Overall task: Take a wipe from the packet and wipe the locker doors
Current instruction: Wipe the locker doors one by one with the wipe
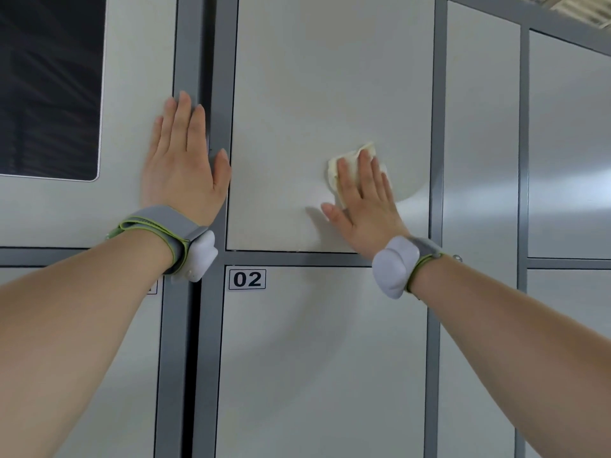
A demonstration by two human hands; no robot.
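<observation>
Wipe (353, 160), cream and crumpled, lies pressed under the flat, straight-fingered right hand (363, 209) on a pale locker door (330, 77).

Pale locker door (330, 77) under a crumpled wipe (367, 149)

Locker door (330, 94): smooth, pale grey painted sheet, probably metal; satin finish with soft reflections.

Frame (222, 77): darker grey, smooth, matt.

Wipe (350, 161): soft cream-white cloth, crumpled and creased, matt.

Number label (247, 279): flat white sticker with black print and a slight sheen.

Dark panel (49, 87): black and glossy, with striped reflections.

Wrist straps (158, 226): woven grey fabric with green edging, matt.

Strap pods (391, 266): moulded white plastic, smooth, low gloss.
</observation>
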